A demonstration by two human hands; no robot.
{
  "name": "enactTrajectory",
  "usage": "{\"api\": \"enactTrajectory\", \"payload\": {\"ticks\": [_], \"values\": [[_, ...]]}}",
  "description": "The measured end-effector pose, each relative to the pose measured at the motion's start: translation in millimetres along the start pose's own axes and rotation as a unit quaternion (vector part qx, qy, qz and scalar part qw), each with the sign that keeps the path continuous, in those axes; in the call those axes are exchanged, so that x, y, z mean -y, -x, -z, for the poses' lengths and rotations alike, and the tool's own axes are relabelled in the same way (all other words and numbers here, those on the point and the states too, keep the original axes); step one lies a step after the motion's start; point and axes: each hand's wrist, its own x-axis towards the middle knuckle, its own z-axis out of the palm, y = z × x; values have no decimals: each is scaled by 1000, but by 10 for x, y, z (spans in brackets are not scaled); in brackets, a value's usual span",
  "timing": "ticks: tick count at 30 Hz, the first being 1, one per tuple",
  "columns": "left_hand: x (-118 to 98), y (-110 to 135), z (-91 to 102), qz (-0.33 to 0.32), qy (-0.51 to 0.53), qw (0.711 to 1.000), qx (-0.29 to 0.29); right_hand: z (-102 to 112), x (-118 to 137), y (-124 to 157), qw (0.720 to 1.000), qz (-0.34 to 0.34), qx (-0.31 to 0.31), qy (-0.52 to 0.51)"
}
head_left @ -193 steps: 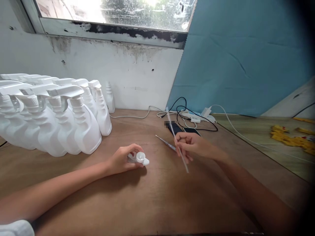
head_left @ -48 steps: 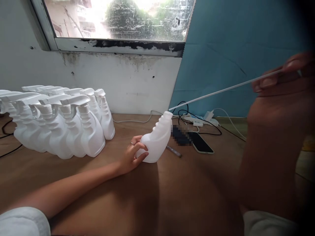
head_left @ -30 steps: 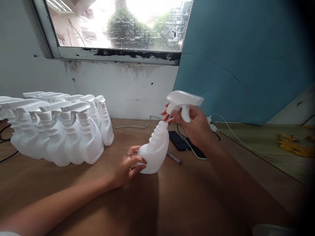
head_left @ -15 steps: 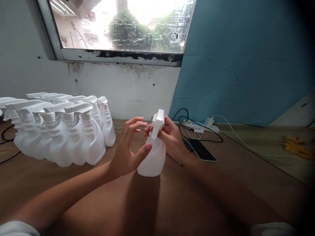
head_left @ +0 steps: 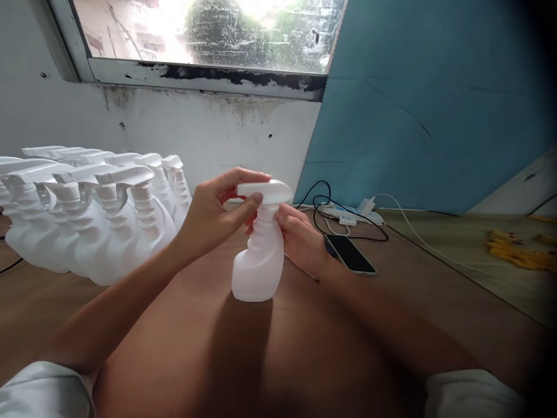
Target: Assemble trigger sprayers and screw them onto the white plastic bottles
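Observation:
A white spray bottle (head_left: 257, 261) stands upright on the brown table in front of me, its trigger head (head_left: 267, 191) pointing left. My left hand (head_left: 213, 209) grips that trigger head, thumb on the near side and fingers over the top and behind. At the bottle's neck, my right hand (head_left: 302, 235) pinches the collar from the right; some of its fingertips are hidden behind the bottle. Several matching spray bottles (head_left: 148, 226) stand in close rows to the left, their heads also turned left.
A phone (head_left: 350, 253) lies right of my right hand. Behind it are a white power strip (head_left: 343, 216), a plugged-in charger (head_left: 365, 206) and black and white cables. A thin dark rod lies behind the bottle. A yellow object (head_left: 513, 249) is far right. The wall and window rise behind the table.
My left hand has closed from open onto the trigger head. The head has turned from facing me to pointing left. The view has tilted slightly down.

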Motion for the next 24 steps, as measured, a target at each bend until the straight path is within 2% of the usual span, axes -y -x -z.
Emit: {"api": "enactTrajectory", "payload": {"ticks": [7, 11, 15, 19, 24], "values": [[-15, -53, 67, -13, -24, 999, 22, -7, -91, -47, 999, 21, -4, -25], [-19, -54, 87, -6, -29, 999, 19, -19, -71, -43, 999, 6, 14, -35], [-26, -46, 92, 2, -18, 999, 30, -75, -15, -43, 1000, -15, -6, -8], [-33, -43, 102, 1, -28, 999, 22, -120, -2, -53, 999, 13, 25, -38], [-78, -31, 110, -2, -63, 998, 12, -132, -26, -54, 1000, 16, -23, -11]]}}
